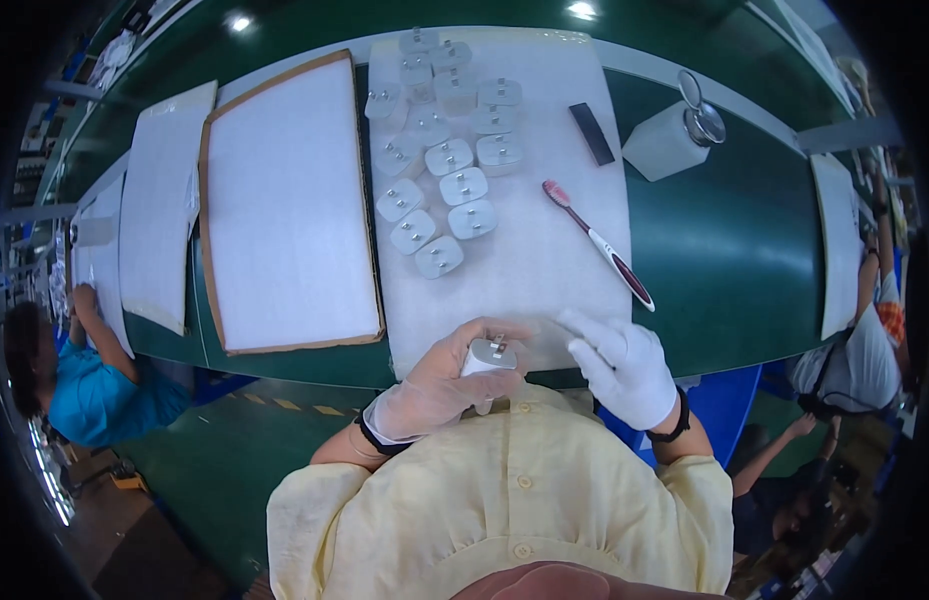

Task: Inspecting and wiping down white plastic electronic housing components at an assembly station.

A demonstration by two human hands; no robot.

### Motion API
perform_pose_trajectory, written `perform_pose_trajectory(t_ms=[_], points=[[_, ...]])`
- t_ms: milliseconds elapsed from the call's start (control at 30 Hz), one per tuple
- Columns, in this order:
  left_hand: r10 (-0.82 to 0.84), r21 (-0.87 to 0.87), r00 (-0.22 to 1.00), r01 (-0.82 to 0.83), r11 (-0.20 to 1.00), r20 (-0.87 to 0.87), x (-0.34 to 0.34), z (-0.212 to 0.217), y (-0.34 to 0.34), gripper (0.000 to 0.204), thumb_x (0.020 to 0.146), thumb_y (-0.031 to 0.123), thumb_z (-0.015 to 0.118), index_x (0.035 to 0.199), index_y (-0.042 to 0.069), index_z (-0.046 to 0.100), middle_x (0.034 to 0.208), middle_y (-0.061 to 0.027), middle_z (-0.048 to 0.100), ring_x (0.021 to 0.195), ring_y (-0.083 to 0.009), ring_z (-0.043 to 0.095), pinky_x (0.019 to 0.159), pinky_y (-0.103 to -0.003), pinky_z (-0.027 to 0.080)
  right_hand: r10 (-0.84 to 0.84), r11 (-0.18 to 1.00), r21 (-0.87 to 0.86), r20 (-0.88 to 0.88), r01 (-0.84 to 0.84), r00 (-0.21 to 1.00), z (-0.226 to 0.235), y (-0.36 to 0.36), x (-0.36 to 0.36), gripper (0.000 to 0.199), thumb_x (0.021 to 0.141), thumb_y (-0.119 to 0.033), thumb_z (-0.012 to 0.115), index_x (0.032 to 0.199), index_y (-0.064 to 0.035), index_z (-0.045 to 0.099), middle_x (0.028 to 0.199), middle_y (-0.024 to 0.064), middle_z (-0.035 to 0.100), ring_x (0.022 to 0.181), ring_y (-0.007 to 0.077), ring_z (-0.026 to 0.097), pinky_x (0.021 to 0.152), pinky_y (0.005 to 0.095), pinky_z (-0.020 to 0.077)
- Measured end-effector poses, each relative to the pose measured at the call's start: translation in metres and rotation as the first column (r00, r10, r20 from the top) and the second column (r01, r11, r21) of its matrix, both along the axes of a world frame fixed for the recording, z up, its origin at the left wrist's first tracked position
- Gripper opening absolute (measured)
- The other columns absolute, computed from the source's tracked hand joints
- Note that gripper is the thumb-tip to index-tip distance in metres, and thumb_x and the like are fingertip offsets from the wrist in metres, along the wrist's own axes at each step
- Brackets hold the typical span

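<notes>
My left hand [434, 385], in a thin, see-through glove, is closed around a white plug-in charger [490, 354]. The charger's metal prongs point upward. Close on its right is my right hand [624, 372] in a white glove, fingers pointing left toward the charger. A pale, blurred, see-through piece [546, 343] shows at those fingertips; its kind is unclear. Beyond my hands, several more white chargers [464, 186] stand prongs-up in loose rows on the white foam sheet [554, 280].
A toothbrush [599, 245] and a dark flat strip [591, 134] lie right of the chargers. A white bottle with a metal top [674, 140] stands on the green table [729, 235]. At left lies a white board with brown edges [289, 205]. Other people sit at both sides.
</notes>
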State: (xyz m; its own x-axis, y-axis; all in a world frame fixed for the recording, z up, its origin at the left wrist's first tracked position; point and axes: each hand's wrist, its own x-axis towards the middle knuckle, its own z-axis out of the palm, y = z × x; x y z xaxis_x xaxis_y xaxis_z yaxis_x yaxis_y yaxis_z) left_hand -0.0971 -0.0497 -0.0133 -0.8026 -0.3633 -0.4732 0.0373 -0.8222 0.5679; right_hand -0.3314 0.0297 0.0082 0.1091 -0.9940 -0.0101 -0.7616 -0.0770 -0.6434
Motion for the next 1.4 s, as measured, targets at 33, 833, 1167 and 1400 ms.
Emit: perform_pose_trajectory(t_ms=[33, 833, 1167, 1400], points=[[-0.015, -0.028, 1.0, 0.016, 0.999, 0.025, -0.001, 0.001, 0.0, 0.047, 0.089, -0.002, 0.062, 0.133, 0.005, 0.047, 0.111, -0.0028, 0.058, 0.098, -0.0087, 0.055, 0.083, -0.023, 0.046, 0.017, 1.0, 0.005, -0.005, -0.017, 1.0, 0.001, 0.002, 0.002, 0.027, 0.087, -0.012, 0.062, 0.114, -0.0059, 0.063, 0.087, 0.012, 0.066, 0.066, 0.0275, 0.063, 0.059, 0.0338, 0.0496], [-0.043, -0.389, 0.994, 0.08, 0.918, 0.104, -0.007, 0.001, 0.0, 0.042, 0.091, 0.009, 0.066, 0.13, 0.007, 0.052, 0.105, 0.002, 0.056, 0.093, -0.0046, 0.055, 0.079, -0.02, 0.047, 0.172, 0.985, 0.019, -0.193, -0.171, 0.966, 0.002, -0.001, 0.023, 0.038, 0.079, -0.009, 0.07, 0.116, -0.0147, 0.063, 0.084, 0.0062, 0.067, 0.065, 0.0258, 0.064, 0.055, 0.0343, 0.0498], [-0.028, -0.453, 0.995, 0.067, 0.889, 0.092, -0.009, 0.0, 0.003, 0.043, 0.089, 0.006, 0.066, 0.131, 0.007, 0.053, 0.106, 0.001, 0.056, 0.093, -0.0058, 0.053, 0.083, -0.022, 0.047, 0.146, 0.989, -0.002, 0.033, -0.146, 0.989, 0.0, -0.007, 0.019, 0.028, 0.08, -0.013, 0.07, 0.108, -0.0129, 0.065, 0.078, 0.0059, 0.065, 0.063, 0.0253, 0.063, 0.054, 0.0338, 0.05], [-0.017, -0.381, 0.995, 0.055, 0.923, 0.102, -0.004, 0.007, -0.001, 0.056, 0.088, 0.002, 0.065, 0.139, 0.006, 0.042, 0.115, -0.0035, 0.056, 0.105, -0.0095, 0.053, 0.093, -0.026, 0.045, -0.043, 0.997, 0.07, 0.148, 0.032, 0.988, 0.004, -0.005, 0.019, 0.026, 0.081, -0.016, 0.074, 0.105, -0.0105, 0.065, 0.078, 0.0078, 0.063, 0.067, 0.0252, 0.063, 0.06, 0.033, 0.0513]])
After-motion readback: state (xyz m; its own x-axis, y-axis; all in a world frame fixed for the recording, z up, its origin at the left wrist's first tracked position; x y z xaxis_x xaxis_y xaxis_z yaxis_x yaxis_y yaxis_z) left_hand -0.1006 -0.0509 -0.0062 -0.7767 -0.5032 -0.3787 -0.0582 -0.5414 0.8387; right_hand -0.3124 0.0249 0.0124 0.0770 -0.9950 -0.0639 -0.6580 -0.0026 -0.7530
